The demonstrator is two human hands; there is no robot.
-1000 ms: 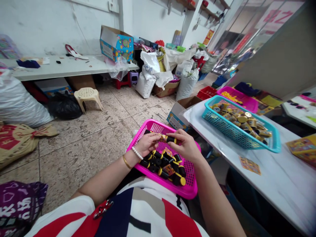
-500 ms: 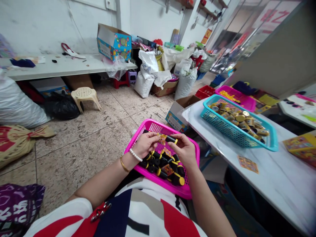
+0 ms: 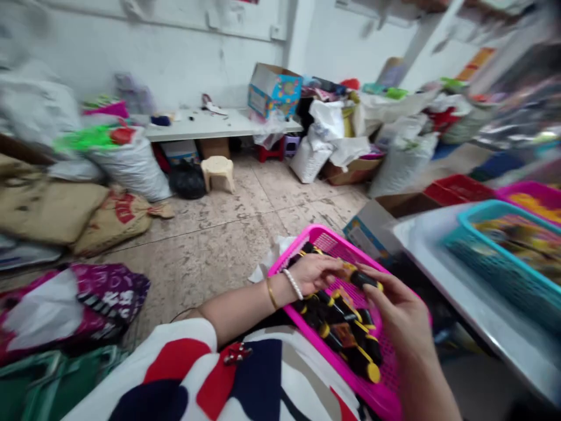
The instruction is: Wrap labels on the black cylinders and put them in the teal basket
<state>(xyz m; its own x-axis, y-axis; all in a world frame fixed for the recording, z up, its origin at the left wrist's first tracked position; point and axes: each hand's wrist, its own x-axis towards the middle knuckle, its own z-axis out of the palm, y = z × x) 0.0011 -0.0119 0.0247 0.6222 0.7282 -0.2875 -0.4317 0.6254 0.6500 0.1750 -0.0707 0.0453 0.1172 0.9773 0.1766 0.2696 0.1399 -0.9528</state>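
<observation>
A pink mesh basket (image 3: 302,255) rests on my lap, holding several small black cylinders with yellow caps (image 3: 346,333). My left hand (image 3: 315,272), with a pearl bracelet and a gold bangle at the wrist, and my right hand (image 3: 398,310) meet above the basket. Together their fingers pinch one black cylinder (image 3: 363,280) with a yellow end. Both hands are closed on it. The picture is smeared by motion.
A white table (image 3: 473,304) stands at right with a teal basket (image 3: 495,257) of gold pieces and a pink basket (image 3: 534,202) behind it. A cardboard box (image 3: 372,225) sits beside the table. Sacks (image 3: 118,219), bags and a small stool (image 3: 218,172) lie on the tiled floor.
The view has swung to the left, so the hands and pink basket now sit further right. The hands still hold the black cylinder over the basket.
</observation>
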